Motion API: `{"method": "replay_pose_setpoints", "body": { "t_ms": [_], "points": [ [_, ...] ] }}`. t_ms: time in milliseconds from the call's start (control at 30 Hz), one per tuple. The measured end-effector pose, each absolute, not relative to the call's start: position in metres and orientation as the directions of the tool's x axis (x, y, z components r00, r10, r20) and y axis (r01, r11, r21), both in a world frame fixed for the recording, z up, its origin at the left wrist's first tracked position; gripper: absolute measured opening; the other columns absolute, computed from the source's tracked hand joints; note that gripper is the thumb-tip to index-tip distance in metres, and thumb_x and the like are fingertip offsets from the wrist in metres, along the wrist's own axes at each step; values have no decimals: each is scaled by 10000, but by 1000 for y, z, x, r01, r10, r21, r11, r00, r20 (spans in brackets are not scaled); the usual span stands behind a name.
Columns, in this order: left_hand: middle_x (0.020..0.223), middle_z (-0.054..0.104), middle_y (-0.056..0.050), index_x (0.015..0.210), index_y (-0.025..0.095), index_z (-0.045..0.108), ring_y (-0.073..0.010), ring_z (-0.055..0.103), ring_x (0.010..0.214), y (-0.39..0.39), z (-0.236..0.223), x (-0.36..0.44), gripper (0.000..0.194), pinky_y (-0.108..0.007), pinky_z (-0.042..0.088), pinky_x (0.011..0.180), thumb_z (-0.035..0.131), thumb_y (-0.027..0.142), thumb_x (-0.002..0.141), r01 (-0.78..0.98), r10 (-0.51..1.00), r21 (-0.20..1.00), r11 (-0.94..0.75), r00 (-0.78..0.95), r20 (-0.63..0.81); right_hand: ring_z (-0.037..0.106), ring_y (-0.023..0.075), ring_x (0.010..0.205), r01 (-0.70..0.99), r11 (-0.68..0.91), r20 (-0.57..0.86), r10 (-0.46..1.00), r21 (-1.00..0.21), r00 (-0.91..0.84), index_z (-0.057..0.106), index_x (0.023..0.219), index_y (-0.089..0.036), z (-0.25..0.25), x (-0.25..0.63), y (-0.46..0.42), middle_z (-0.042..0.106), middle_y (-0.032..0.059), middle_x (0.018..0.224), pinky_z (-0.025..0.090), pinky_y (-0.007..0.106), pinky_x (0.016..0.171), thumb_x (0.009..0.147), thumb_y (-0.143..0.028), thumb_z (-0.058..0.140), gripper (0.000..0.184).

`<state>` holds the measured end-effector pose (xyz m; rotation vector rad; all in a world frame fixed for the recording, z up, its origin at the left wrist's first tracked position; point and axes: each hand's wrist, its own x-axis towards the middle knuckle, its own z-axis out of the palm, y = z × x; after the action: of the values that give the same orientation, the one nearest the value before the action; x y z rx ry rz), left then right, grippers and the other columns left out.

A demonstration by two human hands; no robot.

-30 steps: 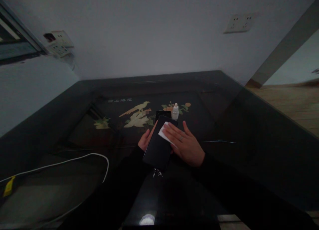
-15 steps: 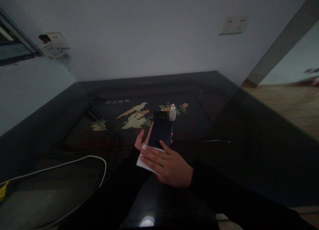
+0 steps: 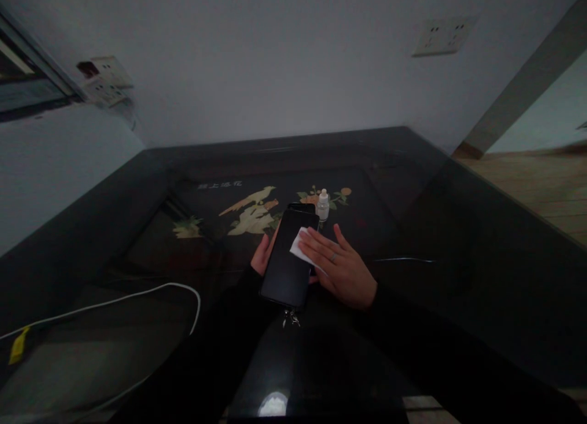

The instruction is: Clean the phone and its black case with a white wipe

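Dim, greyish light fills the room. A pale wall stands at 12 o'clock, carrying a socket between 1 and 2. More sockets sit at 10, near a dark-framed window. Plank floor shows at 3. The glossy black desk mirrors a bright spot at 6.

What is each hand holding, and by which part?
Left hand: phone, held at its left long edge; grip underneath hidden. Right hand: white wipe, pressed onto the phone under the fingers; any pinch can't be told.
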<state>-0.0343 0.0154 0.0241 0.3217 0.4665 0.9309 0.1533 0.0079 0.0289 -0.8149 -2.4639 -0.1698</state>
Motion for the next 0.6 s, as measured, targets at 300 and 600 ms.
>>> {"method": "replay_pose_setpoints", "body": {
  "t_ms": [300,600],
  "points": [
    [1355,415,-171,1414,269,-63,-334,523,1103,23,15,-47,818,-493,278,958,409,547,806,-666,840,552,501,528,-126,162,170,1355,253,967,430,219,24,-876,364,1332,-117,17,139,-18,331,44,1421,56,452,1119,869,-205,371,471],
    [1370,412,-114,1426,271,51,-297,482,1155,26,15,-45,705,-468,321,966,405,442,840,-717,885,528,455,432,-175,225,170,1338,496,867,514,450,-53,-730,378,1318,-109,24,149,-2,394,88,1383,83,476,1109,866,-131,364,453]
  ]
}}
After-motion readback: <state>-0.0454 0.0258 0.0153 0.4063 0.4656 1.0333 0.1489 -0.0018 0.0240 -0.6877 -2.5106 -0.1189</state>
